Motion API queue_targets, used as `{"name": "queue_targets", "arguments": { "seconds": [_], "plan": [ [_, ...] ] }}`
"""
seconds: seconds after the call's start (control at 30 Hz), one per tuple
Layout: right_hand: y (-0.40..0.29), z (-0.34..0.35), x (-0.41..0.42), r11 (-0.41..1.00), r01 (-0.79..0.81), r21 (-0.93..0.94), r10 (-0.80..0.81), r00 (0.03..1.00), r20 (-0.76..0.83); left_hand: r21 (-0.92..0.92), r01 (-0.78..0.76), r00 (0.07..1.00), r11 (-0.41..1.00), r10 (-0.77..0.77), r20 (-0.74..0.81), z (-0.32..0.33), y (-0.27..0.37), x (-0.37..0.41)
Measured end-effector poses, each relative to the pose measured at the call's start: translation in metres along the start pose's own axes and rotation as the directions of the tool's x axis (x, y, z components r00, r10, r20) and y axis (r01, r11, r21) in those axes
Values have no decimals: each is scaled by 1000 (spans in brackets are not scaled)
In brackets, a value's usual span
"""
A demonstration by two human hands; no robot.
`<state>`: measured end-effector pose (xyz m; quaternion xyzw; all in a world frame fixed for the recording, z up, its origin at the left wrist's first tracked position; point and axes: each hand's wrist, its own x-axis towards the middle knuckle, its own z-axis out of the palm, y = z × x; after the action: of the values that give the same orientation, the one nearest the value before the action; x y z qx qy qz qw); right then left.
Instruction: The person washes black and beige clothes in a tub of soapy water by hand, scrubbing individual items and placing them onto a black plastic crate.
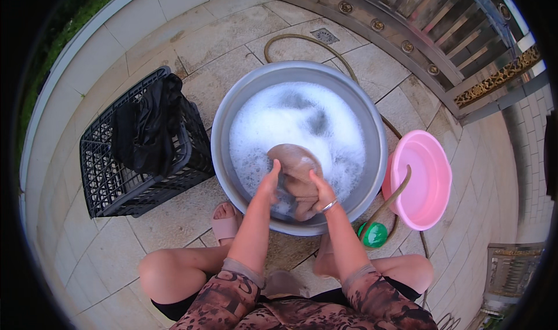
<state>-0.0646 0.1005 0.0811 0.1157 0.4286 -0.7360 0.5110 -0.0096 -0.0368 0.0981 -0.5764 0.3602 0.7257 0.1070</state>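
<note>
A large grey metal basin (226, 125) stands before me, holding water under thick white suds (279, 120). Over its near side I hold a wet brown cloth item (298, 160), bunched and folded, with a rounded upper edge. My left hand (271, 181) is at the cloth's left edge, thumb up against it; its fingers are partly hidden. On the right edge, my right hand (321, 190) grips the cloth with the thumb on top. A silver bangle (330, 205) circles my right wrist. The cloth's lower end hangs close to the basin's near rim.
Left of the basin is a black plastic crate (126, 195) with dark clothing (148, 125) draped over it. To the right stand a pink plastic basin (425, 181), with a hose (388, 203) end over it, and a green round object (374, 235). A metal gate (392, 33) and floor drain (325, 35) lie beyond.
</note>
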Motion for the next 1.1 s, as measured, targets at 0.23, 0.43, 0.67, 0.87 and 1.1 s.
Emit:
{"name": "queue_targets", "arguments": {
  "seconds": [0.23,0.43,0.67,0.87,1.1],
  "plan": [
    [46,62,-19,68,123,-990,-490,869,74,-642,-14,893,766,299,337,10,-59,80],
    [19,-8,23,95,-431,-897,-625,676,-391,-487,-103,925,867,263,273,34,-50,46],
    [-5,-92,49,300,-355,-885,-410,790,-456,-227,-1,989,974,34,141,12,-44,58],
    [-4,-128,69,456,-375,-807,-526,618,-584,42,79,997,996,-78,-21,26,-40,54],
    [37,-47,71,524,128,-842,-512,837,-192,-373,152,909,915,19,417,-2,-58,115]
  ]
}}
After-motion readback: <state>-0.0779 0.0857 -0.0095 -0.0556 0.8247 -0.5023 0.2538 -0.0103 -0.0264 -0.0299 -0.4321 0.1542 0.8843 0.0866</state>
